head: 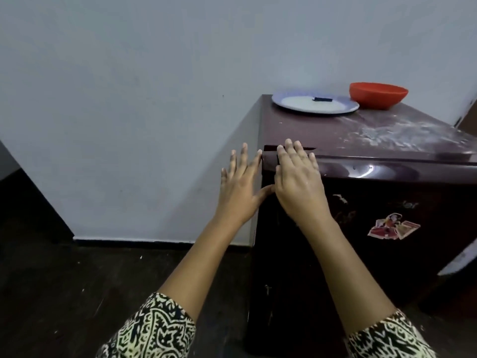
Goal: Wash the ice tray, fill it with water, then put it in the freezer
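Note:
A dark maroon fridge (361, 254) stands against the pale wall, its door shut. My right hand (296, 179) lies flat on the upper left corner of the door, fingers spread and reaching over the top edge. My left hand (240, 184) is open beside the door's left edge, its thumb touching the side of the door. Neither hand holds anything. No ice tray is in view.
On the fridge top sit a blue-rimmed plate (289, 105) with a small dark object on it and a red bowl (378, 95). White powdery smears cover the top at the right. A sticker (392, 227) is on the door. The floor (90, 293) is dark.

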The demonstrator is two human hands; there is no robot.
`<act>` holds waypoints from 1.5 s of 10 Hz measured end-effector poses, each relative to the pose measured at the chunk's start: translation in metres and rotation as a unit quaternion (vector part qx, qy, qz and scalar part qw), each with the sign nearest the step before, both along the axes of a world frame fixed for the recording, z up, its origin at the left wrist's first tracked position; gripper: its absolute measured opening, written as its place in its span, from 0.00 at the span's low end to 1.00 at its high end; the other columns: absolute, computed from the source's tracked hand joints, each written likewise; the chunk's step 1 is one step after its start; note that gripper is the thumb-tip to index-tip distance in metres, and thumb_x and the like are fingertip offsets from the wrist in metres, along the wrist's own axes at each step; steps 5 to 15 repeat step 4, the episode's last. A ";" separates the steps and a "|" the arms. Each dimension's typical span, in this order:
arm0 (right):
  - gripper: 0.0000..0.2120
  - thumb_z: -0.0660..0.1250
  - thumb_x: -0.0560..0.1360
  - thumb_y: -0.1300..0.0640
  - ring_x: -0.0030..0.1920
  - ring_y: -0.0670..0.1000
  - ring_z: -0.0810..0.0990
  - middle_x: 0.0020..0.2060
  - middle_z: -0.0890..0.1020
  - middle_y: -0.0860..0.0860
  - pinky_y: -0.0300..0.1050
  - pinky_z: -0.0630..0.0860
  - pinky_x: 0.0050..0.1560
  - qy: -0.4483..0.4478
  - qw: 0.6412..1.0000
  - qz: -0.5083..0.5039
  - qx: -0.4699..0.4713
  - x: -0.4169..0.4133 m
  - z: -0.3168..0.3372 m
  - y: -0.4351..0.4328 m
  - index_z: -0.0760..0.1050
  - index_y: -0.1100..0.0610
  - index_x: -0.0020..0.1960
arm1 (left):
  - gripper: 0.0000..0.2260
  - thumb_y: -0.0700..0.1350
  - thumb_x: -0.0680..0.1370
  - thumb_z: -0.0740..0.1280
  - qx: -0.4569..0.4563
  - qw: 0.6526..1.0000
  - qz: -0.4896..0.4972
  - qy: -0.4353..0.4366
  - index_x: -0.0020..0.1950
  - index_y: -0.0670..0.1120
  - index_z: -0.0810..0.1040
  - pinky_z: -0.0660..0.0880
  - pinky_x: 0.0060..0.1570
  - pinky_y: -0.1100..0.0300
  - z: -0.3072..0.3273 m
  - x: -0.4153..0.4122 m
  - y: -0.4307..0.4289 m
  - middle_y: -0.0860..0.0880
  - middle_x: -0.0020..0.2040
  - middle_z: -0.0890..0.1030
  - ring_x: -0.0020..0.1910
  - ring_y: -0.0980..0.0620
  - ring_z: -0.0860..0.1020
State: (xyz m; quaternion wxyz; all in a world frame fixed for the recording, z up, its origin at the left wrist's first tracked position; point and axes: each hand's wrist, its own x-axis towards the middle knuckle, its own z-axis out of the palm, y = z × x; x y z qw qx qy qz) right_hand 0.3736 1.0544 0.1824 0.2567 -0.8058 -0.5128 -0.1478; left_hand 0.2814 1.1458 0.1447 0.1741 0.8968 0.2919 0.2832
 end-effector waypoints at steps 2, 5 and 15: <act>0.25 0.47 0.79 0.56 0.75 0.56 0.56 0.74 0.60 0.60 0.52 0.47 0.74 -0.035 0.998 0.002 -0.046 0.007 0.008 0.009 0.60 0.62 0.74 | 0.45 0.64 0.71 0.66 -0.060 0.997 -0.046 0.034 0.77 0.60 0.40 0.39 0.75 0.46 0.014 0.008 0.033 0.55 0.79 0.39 0.77 0.54 0.36; 0.23 0.52 0.80 0.51 0.74 0.56 0.58 0.76 0.56 0.55 0.57 0.53 0.71 -0.088 0.990 0.037 -0.102 0.041 0.073 0.054 0.59 0.55 0.74 | 0.45 0.59 0.70 0.74 -0.121 0.969 -0.126 0.177 0.78 0.60 0.49 0.56 0.69 0.65 0.088 0.005 0.073 0.58 0.78 0.55 0.75 0.59 0.56; 0.23 0.52 0.80 0.51 0.74 0.56 0.58 0.76 0.56 0.55 0.57 0.53 0.71 -0.088 0.990 0.037 -0.102 0.041 0.073 0.054 0.59 0.55 0.74 | 0.45 0.59 0.70 0.74 -0.121 0.969 -0.126 0.177 0.78 0.60 0.49 0.56 0.69 0.65 0.088 0.005 0.073 0.58 0.78 0.55 0.75 0.59 0.56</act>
